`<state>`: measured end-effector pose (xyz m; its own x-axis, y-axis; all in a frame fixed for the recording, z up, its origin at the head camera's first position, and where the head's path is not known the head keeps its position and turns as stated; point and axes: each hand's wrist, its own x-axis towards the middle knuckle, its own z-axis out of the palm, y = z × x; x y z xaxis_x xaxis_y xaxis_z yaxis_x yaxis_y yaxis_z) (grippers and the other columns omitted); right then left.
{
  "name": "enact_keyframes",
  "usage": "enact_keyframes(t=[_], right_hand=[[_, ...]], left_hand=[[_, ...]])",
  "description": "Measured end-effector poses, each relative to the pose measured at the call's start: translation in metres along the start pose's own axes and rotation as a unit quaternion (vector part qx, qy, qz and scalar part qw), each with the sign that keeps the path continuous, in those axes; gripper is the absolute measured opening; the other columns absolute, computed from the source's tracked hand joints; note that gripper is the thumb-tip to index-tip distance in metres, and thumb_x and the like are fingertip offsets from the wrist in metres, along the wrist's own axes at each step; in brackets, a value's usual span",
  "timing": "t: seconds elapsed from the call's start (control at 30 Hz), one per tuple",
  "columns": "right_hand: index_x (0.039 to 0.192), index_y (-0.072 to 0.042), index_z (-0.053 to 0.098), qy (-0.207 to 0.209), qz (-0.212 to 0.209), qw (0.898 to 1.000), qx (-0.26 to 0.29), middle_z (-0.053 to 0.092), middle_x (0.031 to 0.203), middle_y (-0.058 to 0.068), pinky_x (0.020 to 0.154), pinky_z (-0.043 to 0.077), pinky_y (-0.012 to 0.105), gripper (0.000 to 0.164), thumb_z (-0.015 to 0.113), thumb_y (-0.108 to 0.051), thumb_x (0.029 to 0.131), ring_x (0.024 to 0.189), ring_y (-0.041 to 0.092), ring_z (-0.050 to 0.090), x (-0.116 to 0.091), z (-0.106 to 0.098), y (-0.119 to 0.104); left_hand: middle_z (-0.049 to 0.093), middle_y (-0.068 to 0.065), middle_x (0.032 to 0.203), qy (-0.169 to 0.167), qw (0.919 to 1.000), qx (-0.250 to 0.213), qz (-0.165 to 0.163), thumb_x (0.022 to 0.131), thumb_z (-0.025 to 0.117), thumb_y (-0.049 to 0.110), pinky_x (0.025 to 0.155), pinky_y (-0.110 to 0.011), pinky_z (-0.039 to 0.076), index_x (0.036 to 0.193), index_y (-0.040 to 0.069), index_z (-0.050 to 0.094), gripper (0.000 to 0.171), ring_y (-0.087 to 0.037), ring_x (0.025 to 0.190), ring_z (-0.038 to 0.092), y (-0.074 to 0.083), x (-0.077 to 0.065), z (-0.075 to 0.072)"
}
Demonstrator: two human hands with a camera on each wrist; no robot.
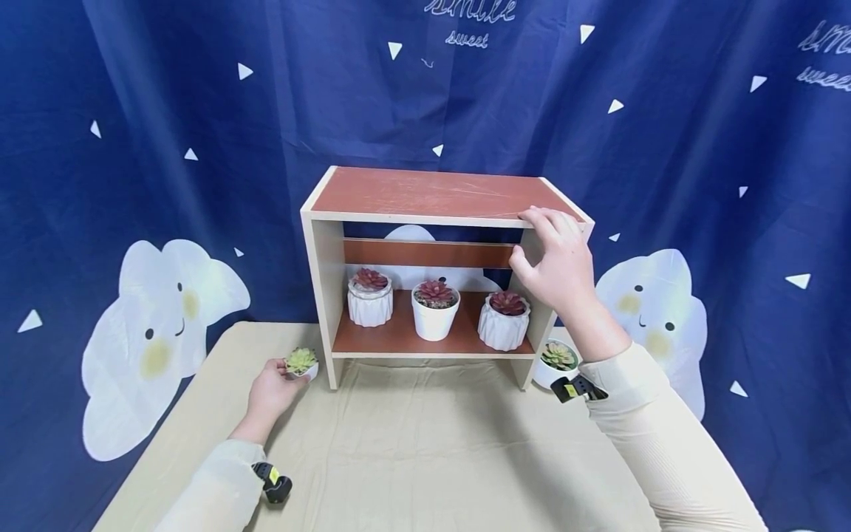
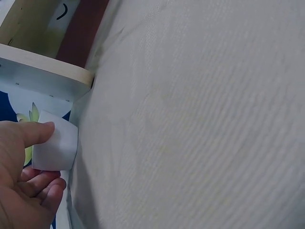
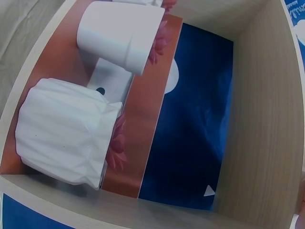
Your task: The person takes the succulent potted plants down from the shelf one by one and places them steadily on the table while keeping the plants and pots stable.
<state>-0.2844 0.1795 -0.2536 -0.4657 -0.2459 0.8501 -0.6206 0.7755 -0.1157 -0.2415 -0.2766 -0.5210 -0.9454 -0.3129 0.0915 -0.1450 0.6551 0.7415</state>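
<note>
Ok so the biggest thing here is a blue curtain [image 1: 505, 111] with white triangles and smiley clouds, hanging right behind a table [image 1: 412, 443] in beige cloth. There's a wide stretch of cloth in front, between the two forearms, and the table's left edge slants away past the left hand.

Next size down: a two-tier shelf [image 1: 425, 196], reddish boards and pale sides. The right hand [image 1: 561, 266] has its fingers laid loosely over the top's front edge near the corner, thumb spread apart below.

On the lower board, left to right: a ribbed pot [image 1: 370, 304], a smooth pot [image 1: 436, 318] and a fluted pot [image 1: 504, 325], all white with red succulents, gaps between them. A green succulent [image 1: 557, 360] is outside the right panel.

Smallest is the little plant [image 1: 303, 363], pinched between the left hand's [image 1: 274, 388] thumb and fingers. It's just beside the left panel, so tight on that side, roomier leftward.
</note>
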Motion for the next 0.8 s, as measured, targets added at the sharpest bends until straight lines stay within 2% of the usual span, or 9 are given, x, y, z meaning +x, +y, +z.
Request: enact_keyframes(t=[0.37,0.63,0.8], right_hand=[[0.125,-0.009,0.066,0.008,-0.005,1.000,0.000,0.062,0.129,0.015,0.104,0.039,0.051,0.048,0.060,-0.028,0.082,0.121,0.037,0.053,0.000,0.002,0.001],[0.126,-0.009,0.065,0.005,-0.004,1.000,-0.002,0.061,0.129,0.015,0.104,0.039,0.051,0.048,0.059,-0.029,0.082,0.122,0.037,0.052,0.000,0.001,0.001],[0.125,-0.009,0.066,0.007,-0.005,1.000,0.000,0.061,0.129,0.015,0.105,0.039,0.050,0.048,0.059,-0.029,0.082,0.121,0.036,0.053,0.000,0.001,0.001]], left_hand=[[0.063,-0.035,0.117,-0.019,0.9996,0.017,0.010,0.087,0.071,0.024,0.093,-0.057,0.046,0.132,-0.019,0.042,0.068,-0.050,0.108,0.060,0.000,-0.003,-0.005],[0.055,-0.036,0.131,-0.025,0.9996,0.011,-0.005,0.087,0.070,0.026,0.101,-0.057,0.042,0.138,-0.015,0.040,0.072,-0.051,0.120,0.054,0.006,-0.006,-0.011],[0.049,-0.036,0.138,-0.023,0.9997,0.008,0.000,0.088,0.067,0.025,0.106,-0.057,0.037,0.142,-0.015,0.035,0.074,-0.052,0.126,0.048,0.012,-0.007,-0.017]])
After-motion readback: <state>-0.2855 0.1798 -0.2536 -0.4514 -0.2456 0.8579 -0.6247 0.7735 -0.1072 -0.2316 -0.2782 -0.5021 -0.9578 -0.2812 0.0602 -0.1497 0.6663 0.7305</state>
